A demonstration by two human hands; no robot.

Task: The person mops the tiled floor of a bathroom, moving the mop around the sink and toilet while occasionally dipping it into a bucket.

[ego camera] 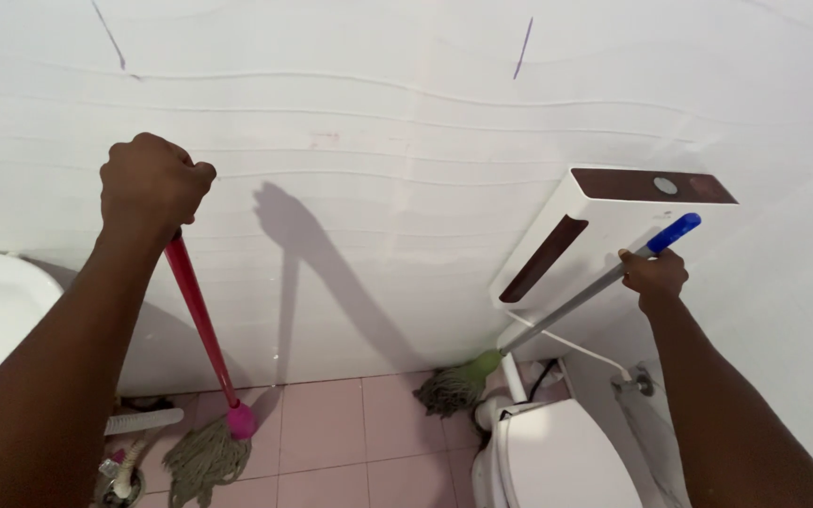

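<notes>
White tiled wall, pink floor [331, 423] — the left hand [152, 183] fists the red mop [201, 320], head on the tiles; the right hand [653, 277] wraps the grey mop [566, 310], head by the toilet [557, 456] below the cistern [613, 226].

Bright even light, sharp focus, dark arm shadow on white wall [406, 113], wide-angle bending at edges

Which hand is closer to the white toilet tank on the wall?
Right. The right hand grips the grey mop handle just below the white toilet tank; the left hand is far off, holding the pink mop handle.
</notes>
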